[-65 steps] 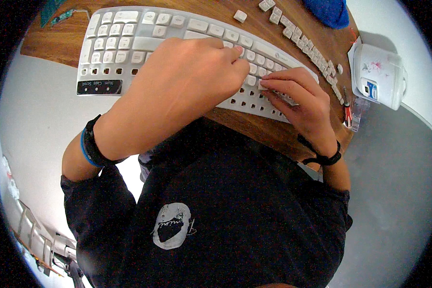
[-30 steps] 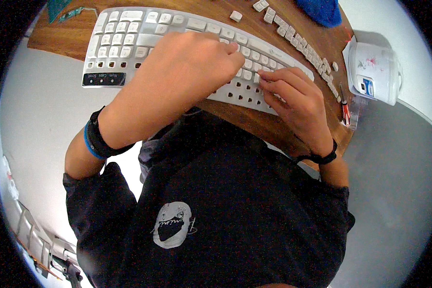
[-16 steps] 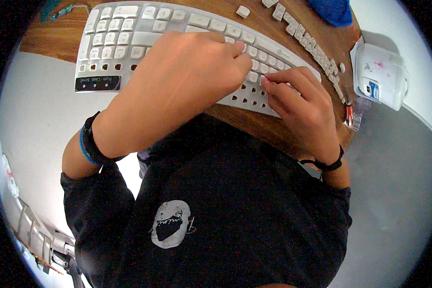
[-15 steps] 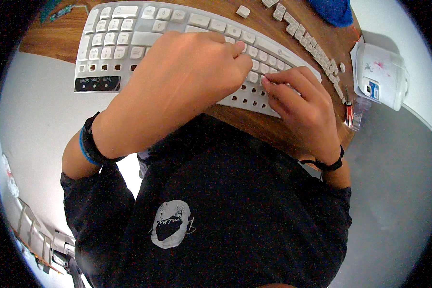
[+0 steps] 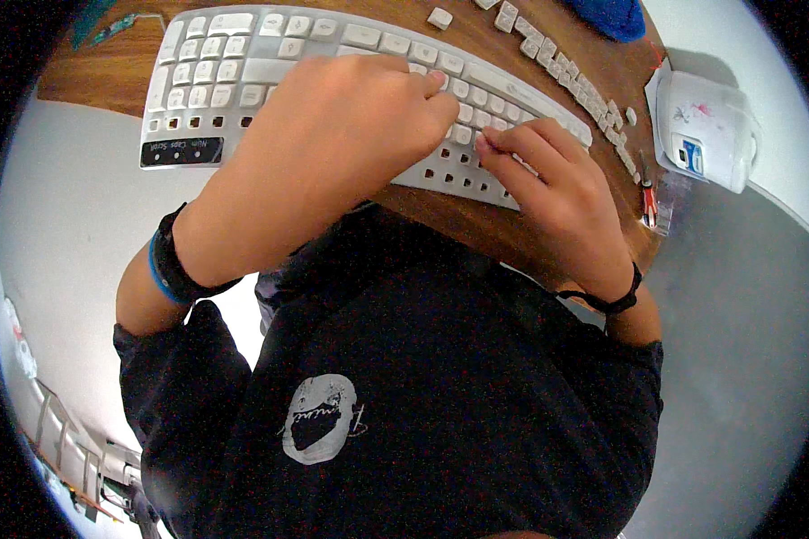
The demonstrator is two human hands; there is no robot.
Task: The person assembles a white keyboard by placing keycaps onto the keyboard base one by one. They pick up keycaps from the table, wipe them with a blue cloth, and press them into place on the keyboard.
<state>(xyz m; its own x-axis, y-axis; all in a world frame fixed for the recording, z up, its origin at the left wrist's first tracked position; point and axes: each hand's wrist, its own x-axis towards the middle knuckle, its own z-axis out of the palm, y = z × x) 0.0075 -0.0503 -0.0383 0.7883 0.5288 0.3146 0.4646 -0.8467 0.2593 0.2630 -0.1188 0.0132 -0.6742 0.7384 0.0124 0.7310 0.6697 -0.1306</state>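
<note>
A white keyboard (image 5: 265, 70) lies on the wooden table, its number pad at the left. White keycaps cover most of it, while rows of bare brown switches (image 5: 464, 158) show along the near edge. My left hand (image 5: 368, 112) is closed over the middle of the keyboard, its fingers curled down among the keys; what they hold, if anything, is hidden. Beside it, my right hand (image 5: 566, 189) pinches thumb and fingers together at the keycaps next to the bare switches. I cannot make out what lies between its fingertips.
Loose keycaps (image 5: 584, 92) lie in a curved band beyond the keyboard's right side; a single keycap (image 5: 440, 18) sits apart. A red-handled tool (image 5: 649, 205) rests at the table's right edge, near a white container (image 5: 706, 130). Blue fabric (image 5: 616, 18) lies at the far right.
My right hand has shifted slightly left and up along the keys, with its fingertips still together. My left hand stays over the keyboard. The whole view has shifted a little.
</note>
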